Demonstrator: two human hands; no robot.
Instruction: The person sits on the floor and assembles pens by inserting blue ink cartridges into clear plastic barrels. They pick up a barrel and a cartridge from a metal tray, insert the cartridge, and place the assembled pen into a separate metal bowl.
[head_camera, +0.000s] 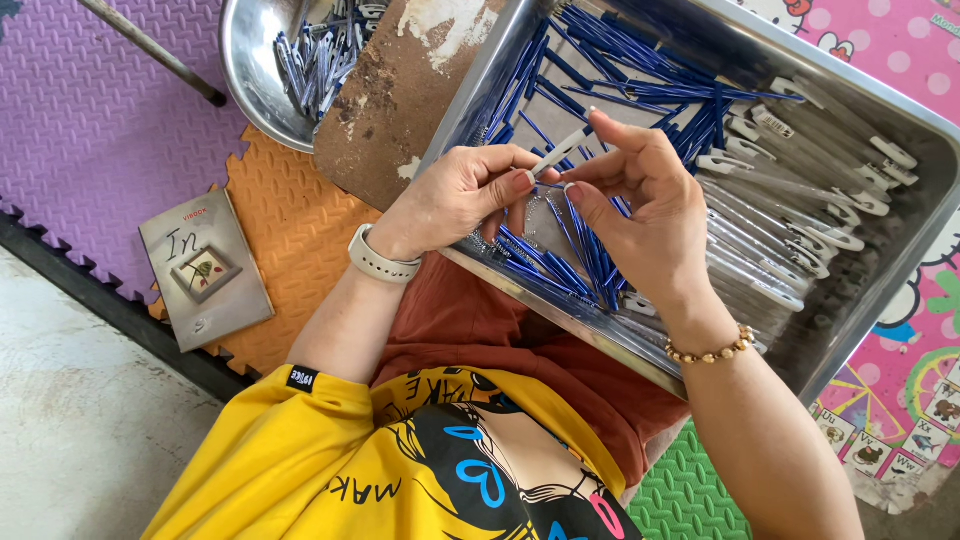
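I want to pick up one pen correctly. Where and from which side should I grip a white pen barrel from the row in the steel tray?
Probably grip a white pen barrel at mid-length, coming from above. The barrels lie flat, side by side in the steel tray, so their sides are blocked. The clip ends point toward the tray wall, leaving little room there.

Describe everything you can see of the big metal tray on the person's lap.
The metal tray is a rectangular, shiny steel pan with raised walls and rounded corners, resting tilted across the person's lap over foam floor mats. Loose blue pen refills fill its left part; rows of grey pen barrels with white clips fill its right. Both hands, left hand and right hand, hover over it holding one pen piece between them.
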